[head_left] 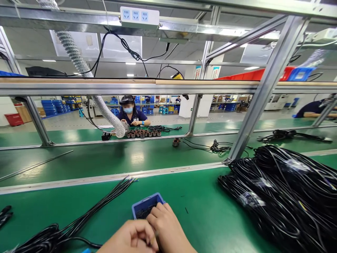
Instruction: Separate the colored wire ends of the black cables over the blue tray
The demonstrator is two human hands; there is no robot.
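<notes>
A small blue bin (135,212) holding short black pieces (144,213) stands on the green bench before me. My right hand (168,225) is at its near right corner, back of the hand up and fingers bent downward; the fingertips are hidden. Close against it on the left, my left hand (133,236) is closed, thumb and fingers curled together. Whatever lies between the hands is too small or hidden to name. Left of the bin, a bundle of black cables (92,211) lies with stripped coloured wire ends pointing away from me.
A big heap of coiled black cables (279,189) fills the right side. Behind a metal rail, a copper-wound coil (176,142) with a cable and a thin rod (37,165) lie on the bench. A frame post (263,91) rises at right. Opposite, a masked person (134,114) sits behind several coils (143,133).
</notes>
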